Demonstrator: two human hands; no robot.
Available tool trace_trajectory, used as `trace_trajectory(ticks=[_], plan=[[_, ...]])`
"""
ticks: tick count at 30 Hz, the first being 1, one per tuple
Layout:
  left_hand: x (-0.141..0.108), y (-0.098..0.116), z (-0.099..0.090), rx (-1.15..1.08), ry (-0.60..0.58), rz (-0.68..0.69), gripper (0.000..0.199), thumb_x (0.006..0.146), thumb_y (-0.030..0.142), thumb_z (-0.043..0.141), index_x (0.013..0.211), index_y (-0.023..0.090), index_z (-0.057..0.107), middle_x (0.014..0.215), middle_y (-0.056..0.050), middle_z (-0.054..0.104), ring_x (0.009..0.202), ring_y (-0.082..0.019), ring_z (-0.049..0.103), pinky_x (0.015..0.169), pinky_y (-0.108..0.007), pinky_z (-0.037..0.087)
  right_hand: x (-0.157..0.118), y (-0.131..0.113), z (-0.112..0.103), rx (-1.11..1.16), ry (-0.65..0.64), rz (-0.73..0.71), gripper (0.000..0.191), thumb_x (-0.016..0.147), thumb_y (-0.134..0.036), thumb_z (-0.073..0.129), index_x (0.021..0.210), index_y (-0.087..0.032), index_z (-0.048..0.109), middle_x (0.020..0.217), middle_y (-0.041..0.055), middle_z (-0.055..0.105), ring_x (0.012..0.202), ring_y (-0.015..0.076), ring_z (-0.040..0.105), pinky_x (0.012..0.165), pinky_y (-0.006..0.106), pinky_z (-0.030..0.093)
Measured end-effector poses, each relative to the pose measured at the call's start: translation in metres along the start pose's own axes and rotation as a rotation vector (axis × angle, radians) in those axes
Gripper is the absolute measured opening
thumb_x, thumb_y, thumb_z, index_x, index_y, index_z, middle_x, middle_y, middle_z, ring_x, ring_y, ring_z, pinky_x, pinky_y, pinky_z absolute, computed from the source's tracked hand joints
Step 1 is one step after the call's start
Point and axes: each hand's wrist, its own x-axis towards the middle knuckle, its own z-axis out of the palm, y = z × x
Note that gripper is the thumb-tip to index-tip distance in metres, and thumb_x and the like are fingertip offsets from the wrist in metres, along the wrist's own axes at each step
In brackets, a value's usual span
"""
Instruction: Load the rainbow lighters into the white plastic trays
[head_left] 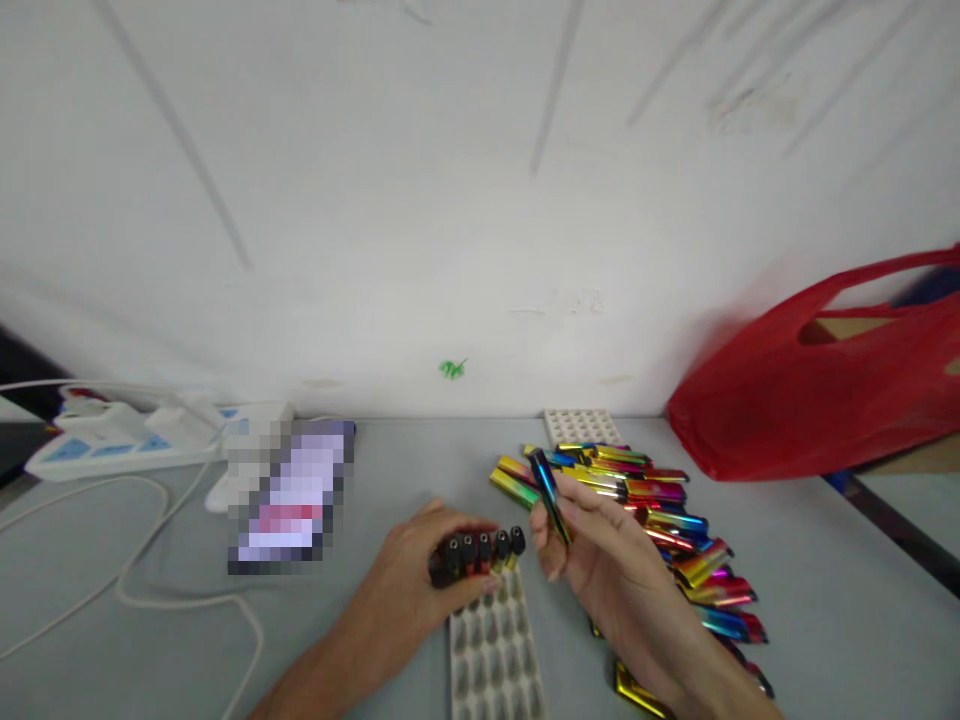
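My left hand (424,560) curls around a row of several upright tubes (484,548) with black tops, at the far end of a white tray (491,650) with rows of pockets. The pockets nearer me hold nothing. To the right, my right hand (592,535) grips one shiny blue and gold tube (550,495) between thumb and fingers, tilted, its black end up and to the left. Beyond and beside that hand lies a loose pile of shiny multicoloured tubes (656,492), partly hidden by the hand and forearm.
A second white pocketed tray (581,426) lies by the wall behind the pile. At the right sits a red bag (810,390). On the left are a power strip (112,450), white cables (187,602) and a phone with a lit, blurred screen (296,495).
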Motion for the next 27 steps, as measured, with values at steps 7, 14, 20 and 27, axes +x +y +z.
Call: trace_trajectory(ticks=[7, 14, 20, 27], plan=[[0.001, 0.0, 0.008, 0.078, 0.128, 0.016, 0.032, 0.09, 0.03, 0.098, 0.121, 0.029, 0.092, 0.106, -0.002, 0.088, 0.1, -0.031, 0.081, 0.092, -0.038, 0.059, -0.005, 0.015, -0.003, -0.021, -0.017, 0.014, 0.038, 0.103, -0.057, 0.092, 0.11, -0.021, 0.081, 0.086, -0.0038, 0.058, 0.058, 0.0074, 0.034, 0.053, 0.023, 0.031], [-0.002, 0.003, -0.012, 0.085, 0.076, 0.007, 0.054, 0.085, 0.039, 0.103, 0.136, 0.031, 0.086, 0.121, -0.002, 0.088, 0.099, -0.029, 0.08, 0.084, -0.035, 0.057, -0.004, 0.017, -0.005, 0.022, -0.085, 0.095, 0.049, 0.105, -0.069, 0.083, 0.112, -0.021, 0.081, 0.079, -0.0053, 0.045, 0.062, 0.0111, 0.029, 0.054, 0.024, 0.027], [-0.001, 0.002, -0.017, 0.08, -0.026, 0.047, 0.072, 0.063, 0.038, 0.118, 0.127, 0.028, 0.087, 0.118, -0.003, 0.086, 0.108, -0.033, 0.079, 0.091, -0.035, 0.056, 0.0, 0.014, -0.006, 0.129, 0.025, 0.126, 0.056, 0.09, -0.069, 0.099, 0.114, -0.022, 0.081, 0.083, -0.0041, 0.046, 0.068, 0.0139, 0.028, 0.058, 0.025, 0.029], [0.002, 0.001, -0.007, 0.016, -0.01, 0.02, 0.057, 0.071, 0.026, 0.112, 0.122, 0.026, 0.087, 0.116, -0.002, 0.086, 0.111, -0.032, 0.081, 0.096, -0.036, 0.056, -0.001, 0.017, -0.003, 0.193, -0.143, 0.12, 0.062, 0.096, -0.076, 0.088, 0.077, -0.024, 0.059, 0.078, -0.0034, 0.039, 0.072, 0.0178, 0.022, 0.062, 0.028, 0.033]])
